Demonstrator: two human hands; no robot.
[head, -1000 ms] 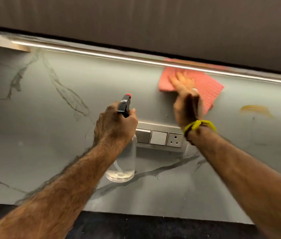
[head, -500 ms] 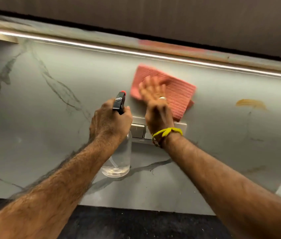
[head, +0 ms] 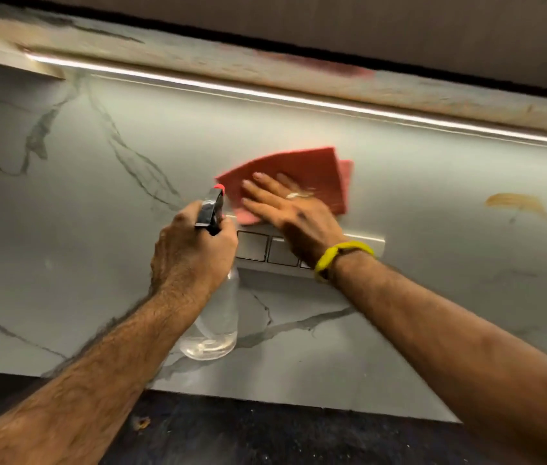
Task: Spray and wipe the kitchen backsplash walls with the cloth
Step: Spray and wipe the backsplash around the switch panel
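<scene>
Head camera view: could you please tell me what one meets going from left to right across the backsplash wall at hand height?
Left hand gripping the spray bottle → right hand flat on the pink cloth → yellow wristband → brownish smear on the backsplash.

No legible text, label or number anywhere

Backsplash (head: 97, 229): smooth grey marble-look slab, dark veins, soft sheen. Cloth (head: 302, 172): pink, matt, fine-textured fabric. Spray bottle (head: 215, 327): clear plastic, glossy black trigger head. Switch plate (head: 255, 246): satin, metallic-looking. Near counter (head: 265, 437): dark, speckled.
</scene>
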